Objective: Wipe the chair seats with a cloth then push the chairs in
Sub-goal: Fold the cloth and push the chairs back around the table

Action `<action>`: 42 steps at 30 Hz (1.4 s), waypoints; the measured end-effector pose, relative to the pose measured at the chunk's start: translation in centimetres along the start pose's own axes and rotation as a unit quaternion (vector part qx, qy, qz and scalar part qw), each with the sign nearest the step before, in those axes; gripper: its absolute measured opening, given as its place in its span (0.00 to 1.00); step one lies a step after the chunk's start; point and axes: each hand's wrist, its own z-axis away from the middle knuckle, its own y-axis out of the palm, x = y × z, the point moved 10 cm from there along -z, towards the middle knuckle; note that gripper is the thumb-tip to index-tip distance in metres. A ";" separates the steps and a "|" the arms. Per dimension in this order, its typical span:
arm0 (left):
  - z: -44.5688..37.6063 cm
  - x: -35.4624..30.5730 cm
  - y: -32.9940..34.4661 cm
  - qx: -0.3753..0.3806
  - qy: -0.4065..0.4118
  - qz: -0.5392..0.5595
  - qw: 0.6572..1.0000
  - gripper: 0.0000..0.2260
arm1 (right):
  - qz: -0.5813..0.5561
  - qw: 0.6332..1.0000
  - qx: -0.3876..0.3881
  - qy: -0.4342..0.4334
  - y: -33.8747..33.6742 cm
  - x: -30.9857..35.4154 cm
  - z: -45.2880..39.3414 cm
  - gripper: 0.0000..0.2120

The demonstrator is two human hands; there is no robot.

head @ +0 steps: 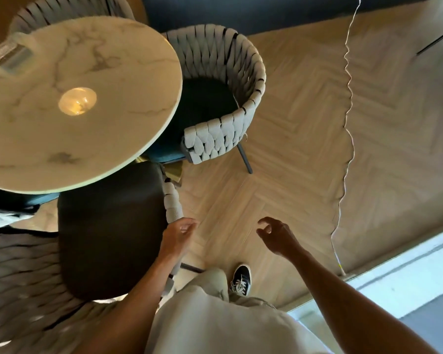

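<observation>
At the far left, the round white marble-patterned table top (69, 98) takes up most of my view, with a clear acrylic stand (9, 56) near its far left edge and a warm lamp glare on its middle. Behind it, a woven grey chair back (69, 8) peeks over the far rim.

Nearer to me on the left is the nearest chair (108, 226): its smooth dark oval seat cushion is only partly under the table's near edge, and thick pale grey woven rope bands wrap its curved back and arm around the left and near sides. The seat surface looks plain and matte, with a soft sheen.

My left hand (178, 235) sits at the right arm of this chair, fingers loosely curled over the rope-wrapped rail; I cannot tell whether they truly grip it or just rest against it.

Further away, right of the table, the second grey rope-woven tub chair (223, 98) with a dark teal seat is tucked partly beneath the table top.

My right hand (274, 235) hovers over the light herringbone wood floor (292, 149), fingers relaxed, slightly bent, holding nothing. Below it, my dark sneaker with white laces (242, 278) stands on the floor. A thin cord (347, 123) trails across the floor at the right.
</observation>
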 end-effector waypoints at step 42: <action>-17.2 4.1 -3.3 -0.099 -0.343 -0.066 0.932 0.30 | 0.472 0.779 0.197 -0.362 2.4 30.2 -31.7 0.35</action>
